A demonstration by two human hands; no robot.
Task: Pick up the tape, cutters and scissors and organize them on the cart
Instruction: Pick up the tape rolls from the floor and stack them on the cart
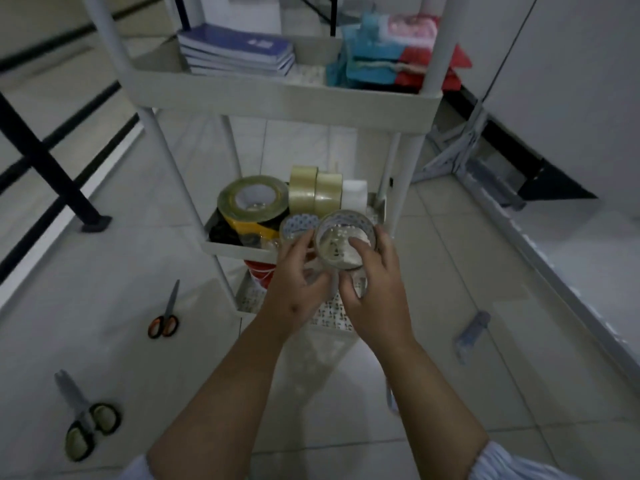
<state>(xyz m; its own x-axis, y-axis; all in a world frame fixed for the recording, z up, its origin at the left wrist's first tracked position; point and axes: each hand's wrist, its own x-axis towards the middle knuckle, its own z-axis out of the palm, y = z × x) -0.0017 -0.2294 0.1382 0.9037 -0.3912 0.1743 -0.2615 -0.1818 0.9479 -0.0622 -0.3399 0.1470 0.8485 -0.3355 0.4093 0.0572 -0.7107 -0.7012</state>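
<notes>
A white cart's middle shelf (239, 250) holds a large olive tape roll (252, 199), a black-yellow tape, two clear rolls (313, 190) and a white roll (354, 195). My right hand (375, 282) grips a clear tape roll (343, 242) at the shelf's front right. My left hand (298, 282) touches that roll and a small patterned roll (298, 225) beside it. On the floor to the left lie orange-handled scissors (165, 315) and grey-green scissors (83, 415). A grey cutter (471, 332) lies on the floor to the right.
The cart's top shelf (277, 95) carries blue notebooks (239, 51) and teal and red packets (394, 60). A red item sits on the bottom shelf (258, 271). A black-framed table leg (45, 164) stands at left, a metal bracket (457, 150) at right.
</notes>
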